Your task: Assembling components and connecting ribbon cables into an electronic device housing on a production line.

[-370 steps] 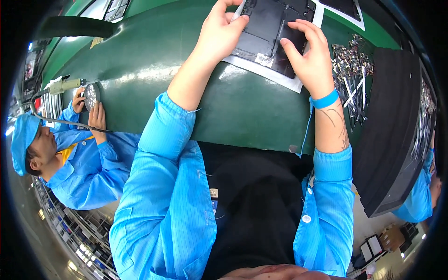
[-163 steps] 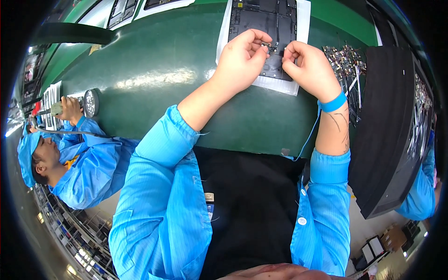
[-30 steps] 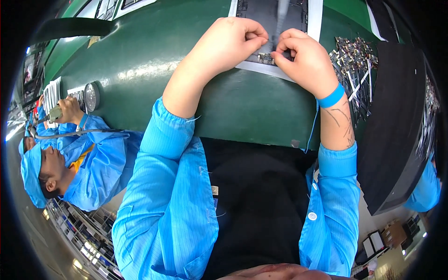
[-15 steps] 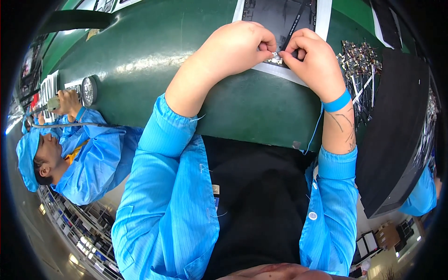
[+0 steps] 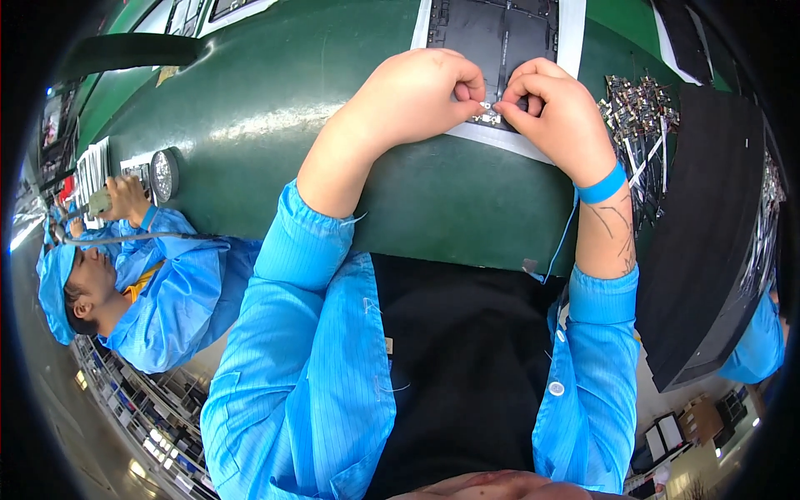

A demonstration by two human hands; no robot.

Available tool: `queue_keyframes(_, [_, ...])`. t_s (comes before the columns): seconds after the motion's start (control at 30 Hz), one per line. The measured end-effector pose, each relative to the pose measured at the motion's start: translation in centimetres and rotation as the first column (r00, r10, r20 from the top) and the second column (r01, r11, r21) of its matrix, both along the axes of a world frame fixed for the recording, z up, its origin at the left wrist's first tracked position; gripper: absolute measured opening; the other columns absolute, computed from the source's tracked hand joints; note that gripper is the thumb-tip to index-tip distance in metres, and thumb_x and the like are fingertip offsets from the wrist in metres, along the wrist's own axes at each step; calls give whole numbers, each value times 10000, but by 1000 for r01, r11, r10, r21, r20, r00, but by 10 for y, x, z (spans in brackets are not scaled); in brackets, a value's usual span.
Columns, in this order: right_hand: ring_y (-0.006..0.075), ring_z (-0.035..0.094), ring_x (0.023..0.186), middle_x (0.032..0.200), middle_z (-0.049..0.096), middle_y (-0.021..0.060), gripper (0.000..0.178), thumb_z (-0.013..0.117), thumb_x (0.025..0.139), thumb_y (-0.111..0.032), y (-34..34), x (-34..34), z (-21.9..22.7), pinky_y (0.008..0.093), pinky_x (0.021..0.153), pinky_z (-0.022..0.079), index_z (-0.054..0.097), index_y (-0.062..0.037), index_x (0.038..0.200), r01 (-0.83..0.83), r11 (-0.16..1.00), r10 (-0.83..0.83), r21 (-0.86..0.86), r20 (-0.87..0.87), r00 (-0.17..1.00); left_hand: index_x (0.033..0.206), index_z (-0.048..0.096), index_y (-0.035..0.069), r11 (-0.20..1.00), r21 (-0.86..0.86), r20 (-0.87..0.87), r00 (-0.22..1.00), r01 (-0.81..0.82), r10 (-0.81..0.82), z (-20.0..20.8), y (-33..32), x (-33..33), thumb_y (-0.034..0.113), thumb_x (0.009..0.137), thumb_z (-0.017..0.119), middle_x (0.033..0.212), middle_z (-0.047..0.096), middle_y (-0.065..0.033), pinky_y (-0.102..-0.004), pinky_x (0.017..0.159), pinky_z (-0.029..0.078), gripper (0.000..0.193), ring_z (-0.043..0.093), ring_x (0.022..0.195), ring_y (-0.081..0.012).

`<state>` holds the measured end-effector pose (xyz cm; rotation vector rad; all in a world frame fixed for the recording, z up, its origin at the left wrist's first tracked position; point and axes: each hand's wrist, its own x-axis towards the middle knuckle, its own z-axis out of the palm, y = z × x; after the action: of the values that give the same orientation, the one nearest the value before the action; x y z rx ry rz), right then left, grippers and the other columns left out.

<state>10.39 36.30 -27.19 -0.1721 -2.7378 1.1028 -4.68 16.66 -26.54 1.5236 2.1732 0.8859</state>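
Note:
A flat black device panel (image 5: 467, 37) lies on a white sheet (image 5: 570, 46) at the far middle of the green table. A thin dark flat cable (image 5: 505, 46) runs lengthwise over it. At the panel's near edge, my left hand (image 5: 433, 93) is closed, thumb against fingertips, beside a small white part (image 5: 486, 107). Facing it across that spot, my right hand (image 5: 550, 112) is also closed in a pinch, its fingertips by the cable's near end. What each pinch holds is too small and covered to make out.
Right of my right hand lies a heap of small ribbon cables (image 5: 642, 117). Beyond it stands a long black box (image 5: 708, 242). A blue cord (image 5: 562, 237) hangs from my right wristband. At left, a person in blue (image 5: 175, 292) works near a round grey object (image 5: 164, 175).
The dark cable, slanting up to the right before, now lies straight along the panel. Both hands stay at the near edge, slightly lower in view.

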Motion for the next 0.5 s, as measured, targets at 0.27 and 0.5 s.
queue_keyframes(0.27, [204,721,797,1044,739,21,164,917,849,-152,-3,3,8,331,731,586,790,-90,931,-45,999,46,-17,42,998,975,834,97,999,-32,4,1000,5,-5,1,-1,0,133,905,832,897,760,-83,-371,743,607,79,750,806,-251])
queue_keyframes(0.5, [212,727,798,1033,738,17,158,907,848,-152,4,4,5,339,731,593,778,-94,920,-68,997,67,20,58,996,985,838,112,999,-22,-36,999,25,-26,-2,3,3,163,900,857,932,767,-68,-370,752,608,100,753,820,-247])
